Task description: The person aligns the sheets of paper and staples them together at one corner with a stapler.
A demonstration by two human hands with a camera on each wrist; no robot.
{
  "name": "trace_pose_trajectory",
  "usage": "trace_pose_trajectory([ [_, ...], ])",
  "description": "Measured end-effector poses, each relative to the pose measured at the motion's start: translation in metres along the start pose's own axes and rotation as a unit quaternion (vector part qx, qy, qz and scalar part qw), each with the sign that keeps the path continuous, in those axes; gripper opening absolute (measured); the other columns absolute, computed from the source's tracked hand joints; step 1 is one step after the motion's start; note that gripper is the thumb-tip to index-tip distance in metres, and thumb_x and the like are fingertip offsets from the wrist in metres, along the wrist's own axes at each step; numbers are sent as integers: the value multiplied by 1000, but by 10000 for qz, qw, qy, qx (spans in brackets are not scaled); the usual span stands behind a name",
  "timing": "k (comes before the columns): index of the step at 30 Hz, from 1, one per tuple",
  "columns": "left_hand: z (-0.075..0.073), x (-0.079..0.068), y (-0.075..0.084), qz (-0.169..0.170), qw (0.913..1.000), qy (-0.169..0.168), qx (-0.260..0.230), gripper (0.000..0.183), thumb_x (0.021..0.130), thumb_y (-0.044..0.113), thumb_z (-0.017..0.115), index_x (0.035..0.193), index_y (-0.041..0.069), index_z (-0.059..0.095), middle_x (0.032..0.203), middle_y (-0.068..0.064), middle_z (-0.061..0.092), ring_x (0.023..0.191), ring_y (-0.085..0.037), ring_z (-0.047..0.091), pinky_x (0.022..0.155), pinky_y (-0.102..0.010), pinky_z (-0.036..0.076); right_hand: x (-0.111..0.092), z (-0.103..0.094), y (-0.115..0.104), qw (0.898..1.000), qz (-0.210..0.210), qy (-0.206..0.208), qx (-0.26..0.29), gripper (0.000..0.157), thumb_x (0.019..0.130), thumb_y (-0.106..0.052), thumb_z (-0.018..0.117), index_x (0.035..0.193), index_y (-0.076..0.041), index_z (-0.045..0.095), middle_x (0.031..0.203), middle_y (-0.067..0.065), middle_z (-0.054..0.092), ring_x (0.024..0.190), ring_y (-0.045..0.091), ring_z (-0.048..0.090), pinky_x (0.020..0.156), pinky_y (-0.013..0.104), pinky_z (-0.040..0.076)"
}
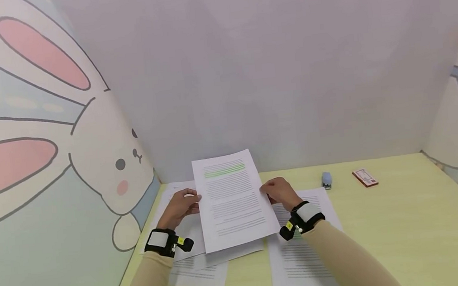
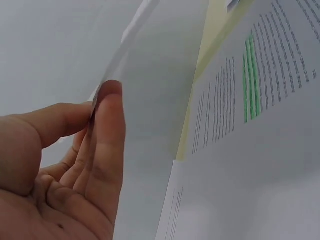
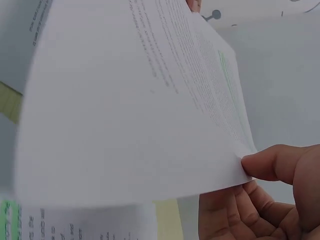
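A printed sheet of paper (image 1: pixel 234 206) with a green highlighted band near its top is held up, tilted, over the table. My left hand (image 1: pixel 180 207) pinches its left edge, thumb in front and fingers behind. On the opposite edge, my right hand (image 1: pixel 281 193) pinches the paper the same way. The right wrist view shows the sheet (image 3: pixel 125 125) bowing slightly, with the right thumb (image 3: pixel 270 162) on its printed face. Seen from the left wrist, the left hand (image 2: pixel 75 160) has the edge between thumb and forefinger.
Printed papers (image 1: pixel 199 275) lie overlapping at the table's left. Another printed sheet (image 1: pixel 305 263) lies under my right forearm. Toward the back right are a small blue stapler (image 1: pixel 326 180) and a red and white box (image 1: pixel 365 177). A wall (image 1: pixel 273 89) rises behind the yellow table (image 1: pixel 416 222).
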State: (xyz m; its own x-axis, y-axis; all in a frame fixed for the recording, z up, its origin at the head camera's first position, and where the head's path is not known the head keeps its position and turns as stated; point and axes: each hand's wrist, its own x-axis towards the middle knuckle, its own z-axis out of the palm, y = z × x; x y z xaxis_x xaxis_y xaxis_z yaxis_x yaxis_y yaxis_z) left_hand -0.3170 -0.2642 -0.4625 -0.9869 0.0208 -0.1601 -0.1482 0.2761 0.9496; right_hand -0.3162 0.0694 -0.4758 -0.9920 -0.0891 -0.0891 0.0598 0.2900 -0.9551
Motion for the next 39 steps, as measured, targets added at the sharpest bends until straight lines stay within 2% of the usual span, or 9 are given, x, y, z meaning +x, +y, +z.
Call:
trace_pose_trajectory([
  [5,15,1,7,105,9998,-108,-94,22,97,8,68,114,-3,60,92,-14,71,70,-19,69,66,-29,59,-10,-20,0,9999,-96,79,-49,21,100,-13,61,101,5,72,95,14,70,73,19,66,66,32,57],
  [12,35,2,12,245,9983,-467,-267,22,97,8,67,115,-2,60,93,-15,71,73,-20,71,68,-30,60,-24,-46,3,9993,-355,118,-93,21,101,-12,60,98,6,70,97,17,70,73,20,68,66,32,57],
  [19,59,-2,17,389,9956,-790,-319,20,98,9,67,114,-2,60,91,-14,71,74,-21,71,69,-32,60,-37,-71,13,9988,-230,220,-361,23,101,-15,59,101,6,69,98,16,70,73,19,68,68,32,56],
  [26,84,-4,20,639,9901,-1178,-426,20,99,10,66,111,-3,58,94,-15,70,77,-22,71,72,-34,61,-50,-94,27,9986,-116,350,-386,24,102,-17,60,103,6,68,96,15,69,75,19,67,68,31,55],
  [33,107,-4,12,581,9846,-1561,-530,23,97,11,69,110,-3,56,87,-11,70,74,-20,69,69,-33,60,-70,-106,44,9979,178,468,-421,19,100,-13,61,95,5,65,82,8,63,71,17,65,63,29,54],
  [39,123,-1,12,510,9846,-1596,-505,22,95,11,72,108,0,58,83,-10,69,72,-19,68,68,-33,61,-79,-116,51,9953,291,574,-725,21,99,-15,61,95,5,67,88,10,66,71,19,65,63,30,55],
])
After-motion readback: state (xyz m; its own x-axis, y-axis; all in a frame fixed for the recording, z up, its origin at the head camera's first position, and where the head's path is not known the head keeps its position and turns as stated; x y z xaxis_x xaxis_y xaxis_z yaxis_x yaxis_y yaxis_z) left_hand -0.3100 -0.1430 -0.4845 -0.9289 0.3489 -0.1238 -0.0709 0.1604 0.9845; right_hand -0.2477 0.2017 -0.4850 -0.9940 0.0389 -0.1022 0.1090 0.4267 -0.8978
